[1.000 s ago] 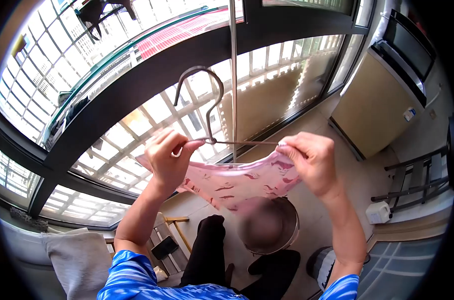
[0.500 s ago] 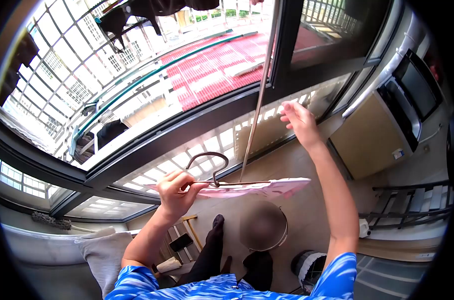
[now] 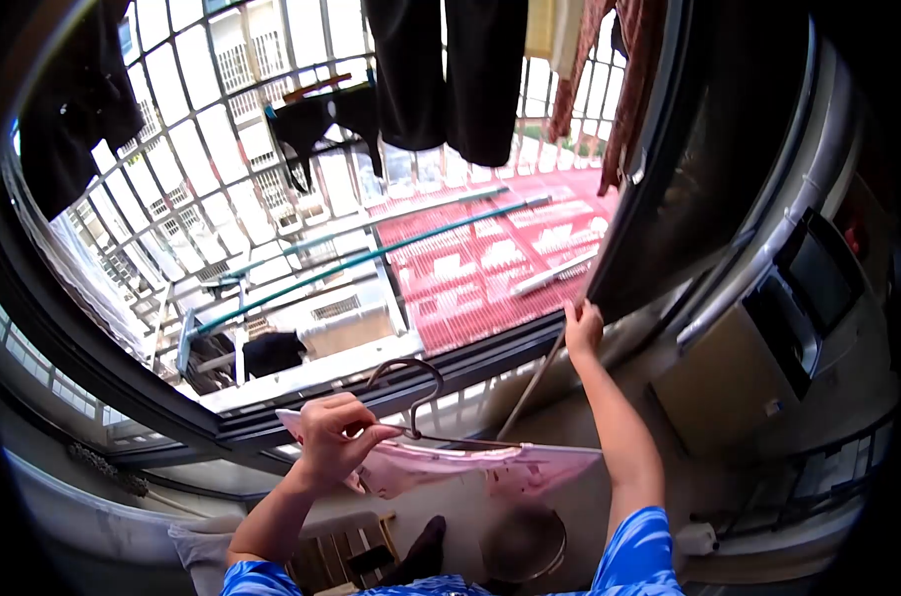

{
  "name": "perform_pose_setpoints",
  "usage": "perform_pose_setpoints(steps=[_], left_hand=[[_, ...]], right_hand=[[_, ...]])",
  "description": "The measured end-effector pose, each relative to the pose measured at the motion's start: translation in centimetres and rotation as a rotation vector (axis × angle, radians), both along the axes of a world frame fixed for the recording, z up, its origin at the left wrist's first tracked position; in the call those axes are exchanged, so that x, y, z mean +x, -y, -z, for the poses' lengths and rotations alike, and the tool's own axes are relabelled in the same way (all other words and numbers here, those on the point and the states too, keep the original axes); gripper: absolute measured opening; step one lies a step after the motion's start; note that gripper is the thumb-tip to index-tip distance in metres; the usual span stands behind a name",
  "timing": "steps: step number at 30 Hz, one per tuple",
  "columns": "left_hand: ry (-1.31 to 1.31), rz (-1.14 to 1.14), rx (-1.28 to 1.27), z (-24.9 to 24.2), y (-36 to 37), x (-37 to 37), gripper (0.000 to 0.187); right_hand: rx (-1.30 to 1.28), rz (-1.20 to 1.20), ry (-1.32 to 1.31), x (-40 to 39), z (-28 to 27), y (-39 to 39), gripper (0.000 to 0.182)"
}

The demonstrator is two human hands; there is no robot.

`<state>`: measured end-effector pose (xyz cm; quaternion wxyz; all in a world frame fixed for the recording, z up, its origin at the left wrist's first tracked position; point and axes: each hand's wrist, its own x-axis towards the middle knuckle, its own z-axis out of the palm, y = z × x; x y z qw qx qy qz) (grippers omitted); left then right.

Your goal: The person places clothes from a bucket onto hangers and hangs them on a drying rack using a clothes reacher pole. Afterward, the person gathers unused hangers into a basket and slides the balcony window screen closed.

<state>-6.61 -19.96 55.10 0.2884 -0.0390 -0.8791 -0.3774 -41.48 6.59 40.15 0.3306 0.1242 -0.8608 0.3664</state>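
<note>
My left hand (image 3: 336, 437) is closed around one arm of a dark clothes hanger (image 3: 437, 385), its hook curving upward. From the hanger droops a pink garment (image 3: 535, 472) with darker marks, below and to the right of that hand. Farther right, my right hand (image 3: 583, 326) is wrapped around a long thin pole (image 3: 536, 393). The pole slants from behind the garment up towards the window's right side. Its lower end is hidden by the garment, and its upper end is hard to make out.
Beyond the open window frame (image 3: 470, 372), black trousers (image 3: 411, 79) and other laundry hang before a barred grille. A round stool or bucket lid (image 3: 522, 544) and a slatted wooden chair (image 3: 316, 561) stand below. At right is a tan cabinet (image 3: 714, 382).
My right hand has gone from open beside the pole to closed around it. The view has tilted up, showing more hanging laundry. The garment hangs lower in view, still in my left hand.
</note>
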Motion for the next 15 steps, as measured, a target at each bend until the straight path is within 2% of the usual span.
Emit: perform_pose_setpoints(steps=[2, 4, 6, 8, 10, 11, 12, 14, 15], left_hand=[[0.017, 0.003, 0.030, -1.3, 1.6, 0.2, 0.025], [-0.015, 0.021, 0.093, -2.3, 2.8, 0.0, 0.024], [-0.055, 0.015, 0.154, -3.7, 3.5, -0.3, 0.024], [-0.091, -0.007, 0.101, -5.3, 3.9, -0.5, 0.024], [-0.092, -0.032, 0.232, -5.8, 4.1, -0.9, 0.025], [-0.099, -0.042, 0.210, -6.3, 4.4, -1.2, 0.026], [-0.101, -0.053, 0.187, -7.0, 4.6, -1.4, 0.027], [-0.137, -0.090, 0.158, -8.6, 4.4, -2.1, 0.033], [-0.156, -0.137, 0.065, -9.7, 4.4, -2.5, 0.036]], right_hand=[[-0.056, -0.044, 0.012, 1.1, 0.0, -0.1, 0.026], [-0.219, -0.193, 0.181, 1.8, 1.9, -1.0, 0.026], [-0.357, -0.290, 0.256, 5.2, 0.9, -1.3, 0.026], [-0.398, -0.425, 0.210, 7.0, 1.6, -2.5, 0.026], [-0.436, -0.372, 0.358, 9.0, 3.0, -3.8, 0.024], [-0.438, -0.384, 0.351, 9.6, 3.5, -3.9, 0.024], [-0.711, -0.371, 0.296, 10.3, 4.2, -3.8, 0.025], [-0.978, -0.357, 0.252, 12.2, 3.3, -3.9, 0.026], [-0.694, -0.335, 0.174, 14.8, -0.6, -4.1, 0.026]])
